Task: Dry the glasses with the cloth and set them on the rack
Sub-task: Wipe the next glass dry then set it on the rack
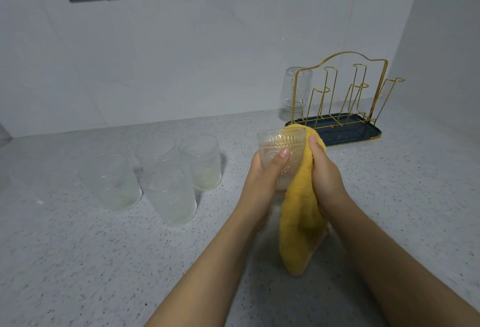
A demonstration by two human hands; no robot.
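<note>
**One glass racked, one in hand, four waiting**

The person stands at the speckled grey surface with a patterned glass held up between both hands. The left hand wraps around the glass, thumb across its near side. The right hand grips a yellow cloth, pressing it against the right side of the glass; the rest of the cloth hangs down toward the surface. Whether any of the cloth reaches inside the glass I cannot tell.

By my reckoning the job is at an early stage. On the far right stands the gold wire rack on its dark blue tray, and just one glass sits upside down on its far-left prong. The other prongs are bare.

To the left, well apart from the rack, four glasses stand upright in a close cluster. They look misted or wet, and two of them seem to show a faint yellowish tint low down, though it is too blurred to say whether that is liquid or only a reflection. I judge these four have not been dried yet.

So what is left: finish wiping the glass in hand, set it on a free prong, then work through the cluster.
</note>
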